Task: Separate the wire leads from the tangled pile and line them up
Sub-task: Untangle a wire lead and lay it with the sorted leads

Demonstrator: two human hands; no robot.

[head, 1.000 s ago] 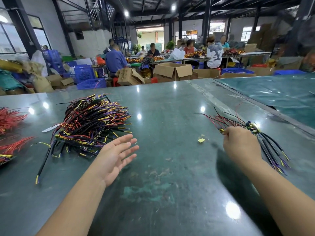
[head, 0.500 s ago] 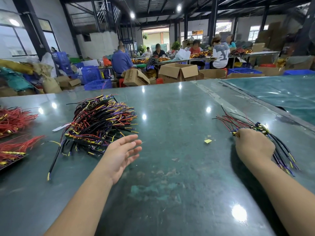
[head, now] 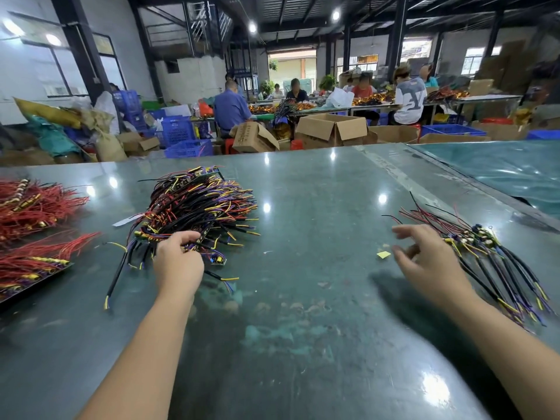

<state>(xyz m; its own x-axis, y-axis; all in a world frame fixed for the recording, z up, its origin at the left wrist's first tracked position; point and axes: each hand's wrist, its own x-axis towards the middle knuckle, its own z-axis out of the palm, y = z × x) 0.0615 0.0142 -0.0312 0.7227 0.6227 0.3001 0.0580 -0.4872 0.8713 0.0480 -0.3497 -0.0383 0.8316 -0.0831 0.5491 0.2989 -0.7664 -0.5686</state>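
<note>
A tangled pile of black, red, yellow and purple wire leads [head: 197, 207] lies on the green table [head: 303, 344] at centre left. My left hand [head: 178, 262] sits at the pile's near edge, its fingers curled round a few leads there. A smaller row of separated leads [head: 491, 259] is laid out at the right, red ends pointing away and black ends toward me. My right hand [head: 430, 262] hovers just left of that row, fingers loosely spread and holding nothing.
Bundles of red wire leads [head: 33, 225] lie at the table's left edge. A small yellow scrap [head: 383, 254] lies between my hands. A second green table [head: 500, 174] adjoins on the right. Cardboard boxes, blue crates and seated workers fill the background.
My left hand moved forward from an open, palm-up pose onto the pile and took hold of leads. My right hand let go of the separated row and drew left, opening.
</note>
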